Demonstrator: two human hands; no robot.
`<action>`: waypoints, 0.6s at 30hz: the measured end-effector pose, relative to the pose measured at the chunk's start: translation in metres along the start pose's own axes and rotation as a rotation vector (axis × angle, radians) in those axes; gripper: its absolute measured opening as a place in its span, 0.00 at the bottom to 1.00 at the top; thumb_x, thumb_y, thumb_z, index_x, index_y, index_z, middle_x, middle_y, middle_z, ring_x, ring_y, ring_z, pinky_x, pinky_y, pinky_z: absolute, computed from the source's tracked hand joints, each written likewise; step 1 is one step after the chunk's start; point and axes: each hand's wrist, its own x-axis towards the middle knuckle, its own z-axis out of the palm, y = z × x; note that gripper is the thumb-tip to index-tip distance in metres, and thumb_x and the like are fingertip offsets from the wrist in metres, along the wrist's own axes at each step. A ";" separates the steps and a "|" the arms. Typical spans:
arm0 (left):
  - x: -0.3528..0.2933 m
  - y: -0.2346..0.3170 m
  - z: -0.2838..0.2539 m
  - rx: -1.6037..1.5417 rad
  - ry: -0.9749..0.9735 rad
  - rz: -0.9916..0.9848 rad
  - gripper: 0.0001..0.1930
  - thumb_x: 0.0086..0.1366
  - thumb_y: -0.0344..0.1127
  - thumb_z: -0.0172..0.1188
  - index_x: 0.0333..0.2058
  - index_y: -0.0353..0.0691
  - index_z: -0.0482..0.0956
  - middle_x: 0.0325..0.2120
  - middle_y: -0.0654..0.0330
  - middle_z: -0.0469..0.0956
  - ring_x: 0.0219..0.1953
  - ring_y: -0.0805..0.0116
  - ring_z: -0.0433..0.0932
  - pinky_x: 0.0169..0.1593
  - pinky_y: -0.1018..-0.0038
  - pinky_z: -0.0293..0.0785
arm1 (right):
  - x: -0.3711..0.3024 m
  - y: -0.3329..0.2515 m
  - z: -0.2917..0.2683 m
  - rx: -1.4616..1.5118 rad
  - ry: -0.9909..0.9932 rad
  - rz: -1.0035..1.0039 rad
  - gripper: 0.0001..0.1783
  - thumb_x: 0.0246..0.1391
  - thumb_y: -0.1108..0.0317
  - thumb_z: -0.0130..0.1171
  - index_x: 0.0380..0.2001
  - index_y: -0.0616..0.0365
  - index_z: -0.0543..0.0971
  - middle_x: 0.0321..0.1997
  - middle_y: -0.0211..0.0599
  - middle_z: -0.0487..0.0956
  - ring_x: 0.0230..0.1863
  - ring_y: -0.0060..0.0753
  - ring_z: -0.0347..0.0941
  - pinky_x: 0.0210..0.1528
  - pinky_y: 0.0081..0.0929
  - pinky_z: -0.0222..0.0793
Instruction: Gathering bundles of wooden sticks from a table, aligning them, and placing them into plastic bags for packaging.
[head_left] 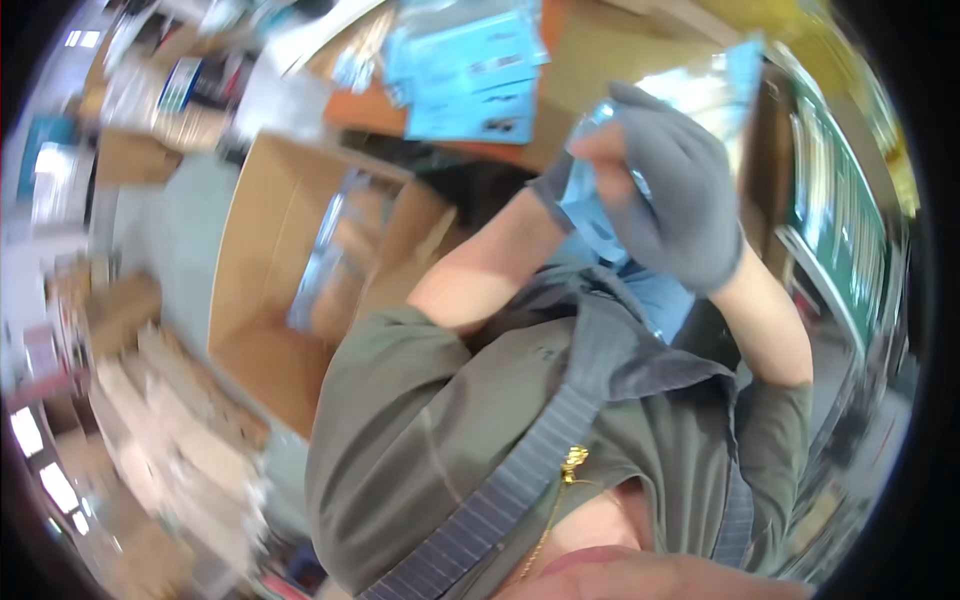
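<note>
Both of my hands wear grey gloves that leave some fingertips bare, and they meet in front of my chest. My right hand [683, 185] is closed on a shiny blue plastic packet [588, 205], its fingers bent round the upper part. Just behind that packet is my left hand [550, 195]; only the glove near the wrist shows, and its fingers are hidden by the packet and the right hand. Beyond the hands, several flat blue packets [470, 85] with dark print lie overlapping on an orange-brown table [365, 112]. Motion blurs the hands.
An open cardboard box [265, 230] with clear-wrapped contents stands to the left of my left arm. Flattened cardboard [190, 400] lies farther left on the grey floor [180, 240]. At the right is a green rack-like thing [840, 215]. Clear and blue bags [725, 95] lie past my right hand.
</note>
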 end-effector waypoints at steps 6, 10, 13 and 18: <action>-0.073 0.170 0.013 0.291 0.452 -0.009 0.25 0.57 0.42 0.63 0.51 0.39 0.69 0.51 0.51 0.69 0.49 0.62 0.74 0.50 0.65 0.73 | 0.055 -0.057 -0.034 0.140 -0.408 -0.302 0.20 0.53 0.65 0.53 0.48 0.61 0.70 0.38 0.48 0.78 0.38 0.43 0.77 0.57 0.60 0.61; -0.146 0.269 -0.010 0.059 0.998 -0.189 0.27 0.55 0.40 0.63 0.52 0.37 0.68 0.46 0.49 0.73 0.45 0.60 0.76 0.48 0.65 0.76 | 0.033 0.006 0.000 0.293 0.002 -0.248 0.25 0.55 0.67 0.50 0.54 0.72 0.66 0.46 0.59 0.75 0.47 0.49 0.73 0.57 0.40 0.63; -0.206 0.299 -0.093 0.148 1.140 -0.505 0.28 0.53 0.41 0.61 0.51 0.32 0.68 0.38 0.51 0.77 0.36 0.61 0.79 0.40 0.69 0.79 | 0.038 -0.027 -0.001 0.252 -0.036 0.432 0.24 0.53 0.72 0.47 0.53 0.73 0.67 0.48 0.52 0.75 0.48 0.40 0.73 0.54 0.32 0.65; -0.256 0.232 -0.184 -0.010 1.151 -0.644 0.23 0.59 0.42 0.52 0.51 0.36 0.69 0.35 0.57 0.76 0.35 0.65 0.77 0.34 0.72 0.76 | 0.023 0.019 0.006 0.481 0.043 0.402 0.22 0.54 0.71 0.47 0.53 0.63 0.69 0.45 0.39 0.76 0.47 0.30 0.73 0.50 0.28 0.68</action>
